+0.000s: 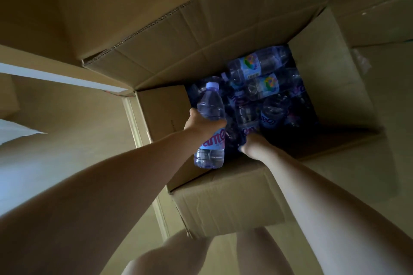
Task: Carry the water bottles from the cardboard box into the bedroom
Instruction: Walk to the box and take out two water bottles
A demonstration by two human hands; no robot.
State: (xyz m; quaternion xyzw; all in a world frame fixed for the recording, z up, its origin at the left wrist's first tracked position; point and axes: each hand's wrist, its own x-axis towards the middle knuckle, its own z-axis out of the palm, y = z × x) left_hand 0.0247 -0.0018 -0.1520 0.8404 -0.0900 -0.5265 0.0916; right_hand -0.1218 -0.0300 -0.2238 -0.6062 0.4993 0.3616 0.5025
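A person's left hand [202,124] gripped a clear water bottle [211,126] around its middle, fingers curled over the purple label, the pale cap pointing toward 12 o'clock and the base hanging over the near rim of an open cardboard box [225,194]. At about 3 o'clock of that bottle, the right hand [251,144] reached down among the remaining bottles [259,87]; whether its fingers had closed on anything could not be told, since they sank into the dark pile. The held bottle stood clear of the heap, raised above the box's left inner corner. The rest lay jumbled on their sides inside the box, two with light blue labels uppermost toward 1 o'clock. The box flaps [169,35] were spread open, the largest rising toward 11 o'clock. Both bare forearms came in from 6 and 7 o'clock, and the person's knees [176,254] showed just below the box's near wall. Pale floor [55,107] stretched away toward 9 o'clock.
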